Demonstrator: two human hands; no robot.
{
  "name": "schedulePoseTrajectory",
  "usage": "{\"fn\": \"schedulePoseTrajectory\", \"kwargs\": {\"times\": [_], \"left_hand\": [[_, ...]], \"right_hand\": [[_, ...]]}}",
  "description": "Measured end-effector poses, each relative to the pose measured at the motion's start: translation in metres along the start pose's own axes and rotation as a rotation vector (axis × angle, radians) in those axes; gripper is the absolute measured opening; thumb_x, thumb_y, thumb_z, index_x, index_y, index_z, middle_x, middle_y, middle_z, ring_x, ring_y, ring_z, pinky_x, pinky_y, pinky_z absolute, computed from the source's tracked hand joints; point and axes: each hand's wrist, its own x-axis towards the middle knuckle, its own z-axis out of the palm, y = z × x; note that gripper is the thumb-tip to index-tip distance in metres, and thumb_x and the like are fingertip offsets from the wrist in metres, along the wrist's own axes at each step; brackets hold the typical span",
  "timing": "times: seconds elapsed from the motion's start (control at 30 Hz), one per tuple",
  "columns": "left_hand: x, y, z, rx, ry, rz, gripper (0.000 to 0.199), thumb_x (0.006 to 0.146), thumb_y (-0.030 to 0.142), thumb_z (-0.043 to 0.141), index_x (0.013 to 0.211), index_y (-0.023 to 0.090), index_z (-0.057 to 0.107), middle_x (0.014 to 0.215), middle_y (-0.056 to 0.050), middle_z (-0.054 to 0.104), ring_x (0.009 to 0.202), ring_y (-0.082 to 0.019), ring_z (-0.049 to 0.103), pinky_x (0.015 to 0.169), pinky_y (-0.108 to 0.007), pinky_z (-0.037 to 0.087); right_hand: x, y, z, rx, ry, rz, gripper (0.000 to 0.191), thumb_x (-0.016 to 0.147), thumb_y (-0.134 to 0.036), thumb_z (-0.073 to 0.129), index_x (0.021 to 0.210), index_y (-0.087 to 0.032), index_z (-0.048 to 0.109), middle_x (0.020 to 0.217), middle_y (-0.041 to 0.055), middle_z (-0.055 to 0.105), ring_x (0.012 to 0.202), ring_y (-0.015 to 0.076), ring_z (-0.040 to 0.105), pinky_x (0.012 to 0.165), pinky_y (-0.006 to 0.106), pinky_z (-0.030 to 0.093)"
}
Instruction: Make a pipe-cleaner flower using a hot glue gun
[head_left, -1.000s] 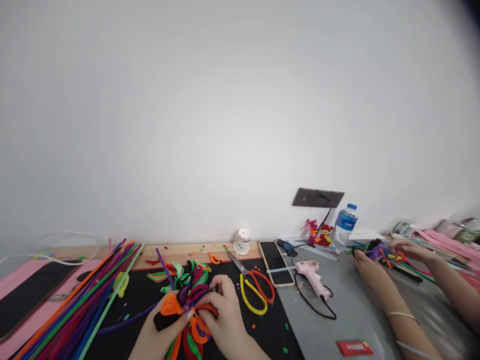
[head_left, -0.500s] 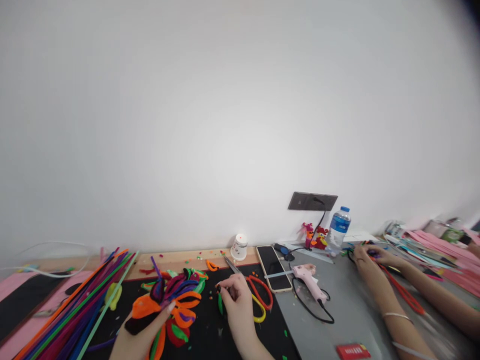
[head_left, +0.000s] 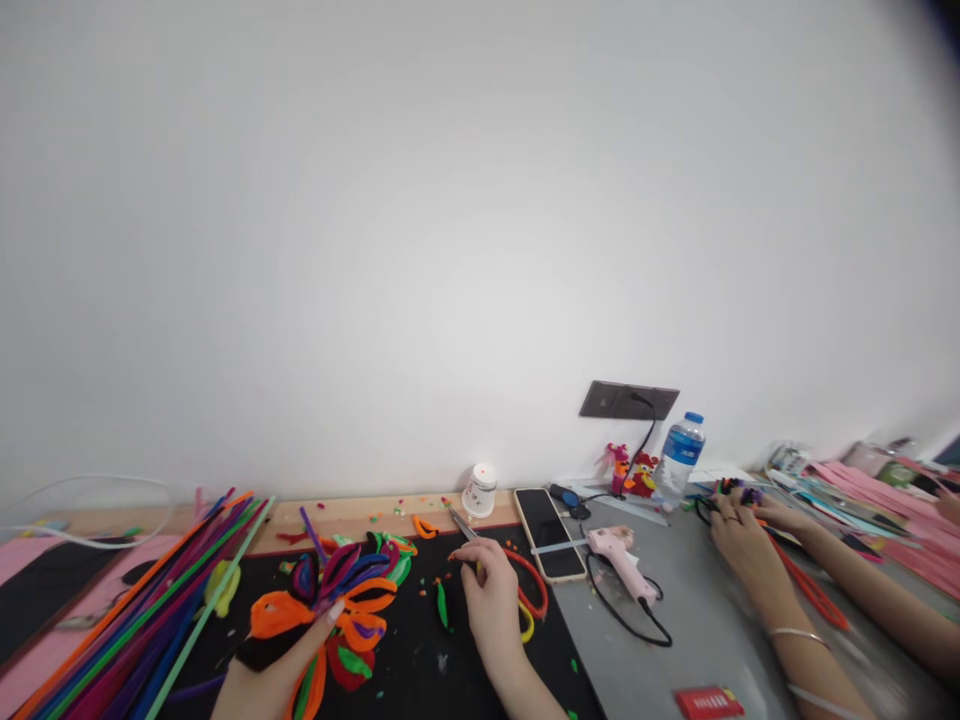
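Left hand (head_left: 274, 668) gripping multicolored petal bundle (head_left: 352, 610); right hand (head_left: 491, 600) over scissors (head_left: 529, 585); upturned cup (head_left: 480, 490) behind.

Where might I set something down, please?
The grey table has room between glue gun, red packet and co-worker's forearm. The black mat has a smaller gap, between your left hand and right hand. It is crowded around the pipe cleaners and phone.

The black mat (head_left: 409, 665) offers a low passage left of the green loop (head_left: 442, 605); rightward, scissors (head_left: 534, 585) and phone (head_left: 550, 535) obstruct
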Motion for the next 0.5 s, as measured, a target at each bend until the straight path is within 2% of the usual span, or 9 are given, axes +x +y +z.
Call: {"fn": "schedulePoseTrajectory", "kwargs": {"times": [0.17, 0.3, 0.4, 0.5], "left_hand": [[0.0115, -0.0115, -0.0026, -0.022, 0.05, -0.042, 0.045, 0.044, 0.028, 0.083, 0.084, 0.015, 0.066, 0.074, -0.005, 0.075, 0.086, -0.034, 0.068, 0.075, -0.046, 0.057], [0.0099, -0.0088, -0.0011, -0.017, 0.072, -0.036, 0.042, 0.043, 0.025, 0.082, 0.08, 0.016, 0.066, 0.072, -0.004, 0.075, 0.084, -0.033, 0.069, 0.072, -0.043, 0.058], [0.0085, -0.0062, -0.0006, -0.035, 0.071, -0.008, 0.04, 0.044, 0.024, 0.081, 0.079, 0.017, 0.064, 0.071, -0.002, 0.075, 0.085, -0.032, 0.069, 0.072, -0.042, 0.059], [0.0089, -0.0088, -0.0009, -0.036, 0.05, -0.025, 0.041, 0.046, 0.026, 0.081, 0.082, 0.017, 0.065, 0.072, -0.004, 0.075, 0.087, -0.032, 0.069, 0.073, -0.042, 0.058]], "right_hand": [[0.0005, -0.0023, 0.0028, 0.003, 0.012, 0.015, 0.01, 0.064, -0.008, 0.053, 0.062, -0.017, 0.058, 0.075, 0.0032, 0.059, 0.053, 0.0124, 0.045, 0.051, 0.025, 0.038], [0.001, -0.001, 0.0035, -0.006, 0.048, 0.045, 0.009, 0.06, -0.011, 0.058, 0.06, -0.018, 0.052, 0.063, -0.002, 0.051, 0.049, 0.0107, 0.04, 0.048, 0.023, 0.035], [0.0, -0.0016, 0.003, -0.002, 0.045, 0.05, 0.008, 0.064, -0.01, 0.052, 0.068, -0.017, 0.055, 0.062, -0.0027, 0.049, 0.048, 0.0109, 0.04, 0.048, 0.023, 0.035], [-0.0035, -0.0058, 0.0022, 0.054, 0.006, 0.003, 0.021, 0.07, -0.011, 0.048, 0.087, -0.017, 0.059, 0.069, -0.0002, 0.053, 0.054, 0.0128, 0.046, 0.052, 0.023, 0.038]]}}
